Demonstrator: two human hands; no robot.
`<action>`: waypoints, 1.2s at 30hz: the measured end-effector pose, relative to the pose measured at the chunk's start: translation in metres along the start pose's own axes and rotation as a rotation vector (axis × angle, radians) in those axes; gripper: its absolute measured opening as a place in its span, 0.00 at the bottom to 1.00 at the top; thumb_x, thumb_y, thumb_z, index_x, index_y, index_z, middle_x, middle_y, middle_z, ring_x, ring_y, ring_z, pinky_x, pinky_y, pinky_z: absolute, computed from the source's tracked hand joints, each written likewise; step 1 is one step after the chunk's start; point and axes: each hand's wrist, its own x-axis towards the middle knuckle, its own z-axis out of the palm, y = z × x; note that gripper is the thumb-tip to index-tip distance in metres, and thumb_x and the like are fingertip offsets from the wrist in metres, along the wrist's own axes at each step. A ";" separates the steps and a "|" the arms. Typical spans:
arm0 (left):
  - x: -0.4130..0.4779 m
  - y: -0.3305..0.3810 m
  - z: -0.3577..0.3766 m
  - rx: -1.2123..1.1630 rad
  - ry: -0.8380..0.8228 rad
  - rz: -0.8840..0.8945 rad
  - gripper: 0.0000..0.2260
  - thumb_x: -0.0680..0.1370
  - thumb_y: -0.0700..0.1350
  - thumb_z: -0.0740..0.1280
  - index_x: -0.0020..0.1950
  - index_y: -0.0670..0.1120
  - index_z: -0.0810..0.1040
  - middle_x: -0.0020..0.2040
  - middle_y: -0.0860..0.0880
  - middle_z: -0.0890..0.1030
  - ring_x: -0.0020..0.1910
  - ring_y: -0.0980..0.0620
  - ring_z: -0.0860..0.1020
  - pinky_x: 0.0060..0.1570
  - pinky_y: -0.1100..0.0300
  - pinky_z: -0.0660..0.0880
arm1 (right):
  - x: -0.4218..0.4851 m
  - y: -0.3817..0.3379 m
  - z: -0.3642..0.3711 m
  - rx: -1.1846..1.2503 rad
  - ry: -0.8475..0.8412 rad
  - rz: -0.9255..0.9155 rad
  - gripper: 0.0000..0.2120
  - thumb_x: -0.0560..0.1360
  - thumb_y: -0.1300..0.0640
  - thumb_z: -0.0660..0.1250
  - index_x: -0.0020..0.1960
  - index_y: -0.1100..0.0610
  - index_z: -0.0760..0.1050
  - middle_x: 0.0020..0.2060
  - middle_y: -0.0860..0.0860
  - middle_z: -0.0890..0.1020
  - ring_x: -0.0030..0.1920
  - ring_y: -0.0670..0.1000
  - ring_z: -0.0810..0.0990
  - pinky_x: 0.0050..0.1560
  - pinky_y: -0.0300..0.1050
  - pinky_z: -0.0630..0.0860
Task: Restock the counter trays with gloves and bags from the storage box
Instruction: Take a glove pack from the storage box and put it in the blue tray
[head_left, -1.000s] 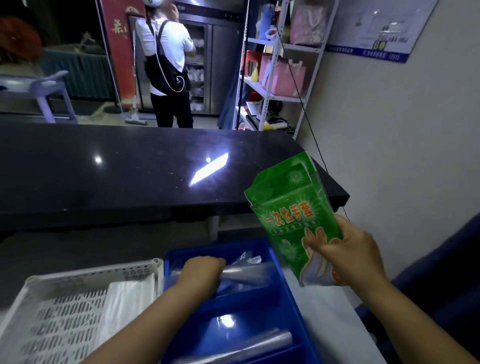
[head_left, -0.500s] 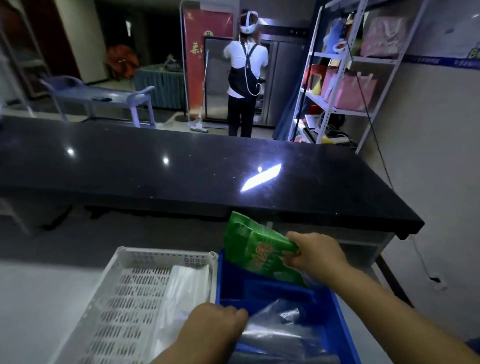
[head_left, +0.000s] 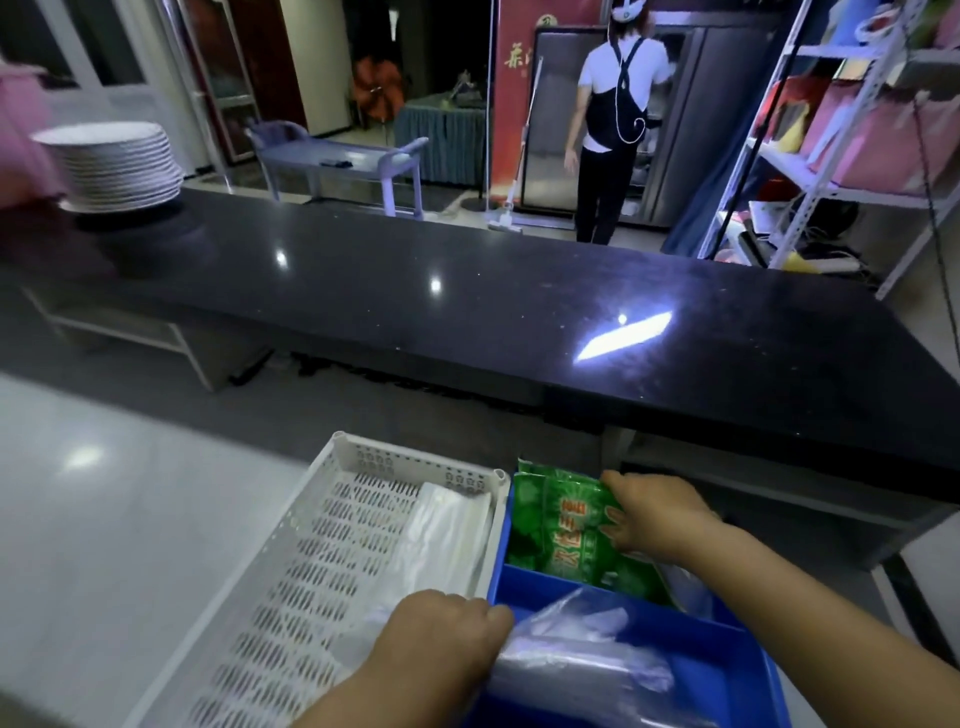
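Observation:
A blue divided tray (head_left: 545, 584) sits on the white counter beside a white slotted tray (head_left: 332, 525). A green pack of disposable gloves (head_left: 566, 530) lies in the blue tray's far compartment, with my right hand (head_left: 657, 512) pressing on its right end. My left hand (head_left: 441, 642) is closed on a roll of clear plastic bags (head_left: 582, 654) in the near compartment. Folded clear bags (head_left: 441, 540) lie in the white tray.
A long black countertop (head_left: 467, 312) runs across just beyond the trays. A stack of white plates (head_left: 114, 166) stands at its far left. A person (head_left: 613, 119) stands with their back to me by a steel fridge. Metal shelving (head_left: 831, 145) is at the right.
My right hand has brought the green glove pack down from mid-air into the blue tray's far compartment. My left hand stays on the clear bags. My view has swung left and up.

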 end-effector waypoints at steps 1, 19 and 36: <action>0.001 0.001 -0.001 0.000 0.001 -0.007 0.17 0.40 0.54 0.73 0.23 0.50 0.75 0.19 0.53 0.73 0.16 0.56 0.71 0.15 0.65 0.61 | -0.001 -0.001 0.003 -0.007 0.046 0.004 0.29 0.71 0.43 0.64 0.69 0.50 0.60 0.60 0.52 0.77 0.57 0.55 0.77 0.49 0.47 0.72; 0.033 0.023 -0.009 -0.054 -0.013 0.015 0.18 0.38 0.49 0.73 0.22 0.49 0.70 0.18 0.53 0.71 0.15 0.56 0.68 0.23 0.63 0.48 | -0.044 0.035 0.013 0.140 0.369 0.201 0.19 0.74 0.50 0.64 0.64 0.52 0.72 0.57 0.52 0.79 0.57 0.56 0.74 0.56 0.51 0.67; 0.077 0.024 0.003 -0.142 -0.147 -0.024 0.09 0.68 0.39 0.66 0.45 0.48 0.74 0.42 0.48 0.82 0.41 0.45 0.80 0.34 0.58 0.66 | -0.094 -0.013 -0.010 0.317 0.655 -0.228 0.19 0.66 0.47 0.74 0.53 0.53 0.80 0.44 0.50 0.84 0.43 0.52 0.82 0.46 0.48 0.79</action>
